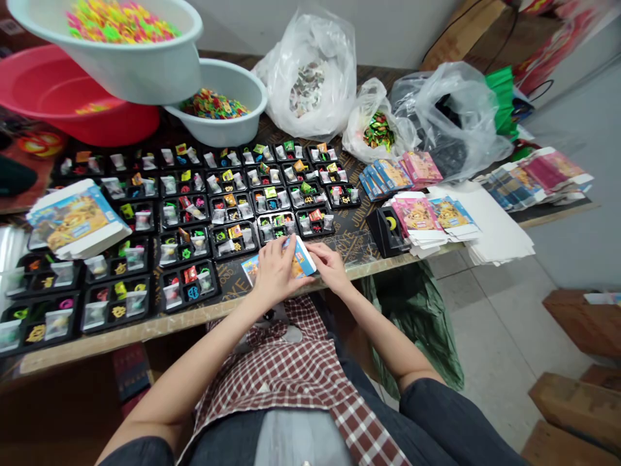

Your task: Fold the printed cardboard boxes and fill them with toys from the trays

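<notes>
Both my hands hold a small flat printed carton (301,257) at the table's front edge. My left hand (275,270) lies over its left part with fingers curled on it. At the carton's right end, my right hand (330,262) pinches it. Just beyond them lie rows of black trays (233,241), each with small coloured toys and little clear bags. A black tray (388,231) stands on edge to the right, beside stacks of flat pink and blue cartons (429,218).
White basins (228,129) and a red basin (77,110) with coloured pieces stand at the back left. Clear plastic bags (310,77) sit at the back. A larger printed box (75,220) rests on the left trays. Brown cardboard boxes (577,395) lie on the floor, right.
</notes>
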The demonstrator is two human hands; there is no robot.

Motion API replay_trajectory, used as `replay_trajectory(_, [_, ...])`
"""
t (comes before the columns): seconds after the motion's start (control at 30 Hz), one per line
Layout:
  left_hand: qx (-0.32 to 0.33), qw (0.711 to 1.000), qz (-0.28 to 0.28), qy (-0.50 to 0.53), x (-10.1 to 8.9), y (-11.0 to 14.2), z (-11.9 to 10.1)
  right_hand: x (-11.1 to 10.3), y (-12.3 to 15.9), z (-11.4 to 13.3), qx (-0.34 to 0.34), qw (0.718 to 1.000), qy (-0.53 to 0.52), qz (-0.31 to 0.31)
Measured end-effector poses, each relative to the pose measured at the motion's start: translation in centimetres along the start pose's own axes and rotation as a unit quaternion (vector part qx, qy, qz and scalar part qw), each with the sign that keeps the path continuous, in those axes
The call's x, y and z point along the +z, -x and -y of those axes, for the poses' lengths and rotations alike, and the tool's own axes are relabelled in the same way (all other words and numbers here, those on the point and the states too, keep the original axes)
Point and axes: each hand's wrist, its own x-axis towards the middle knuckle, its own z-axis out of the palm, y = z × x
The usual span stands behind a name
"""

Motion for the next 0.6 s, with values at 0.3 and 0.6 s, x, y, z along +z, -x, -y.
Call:
replay_trajectory(0.3, [0.005,0.913,0.02,0.407,-1.1,-1.3,1.3,1.4,-2.2,1.4,0.137,0.965,-0.224,-0.009])
replay_trajectory(0.6, [-0.271,0.691,-0.051,0.668,-0.3,-0.3,2.7,4.0,-3.3,3.1,0.137,0.96,-0.232,-0.072])
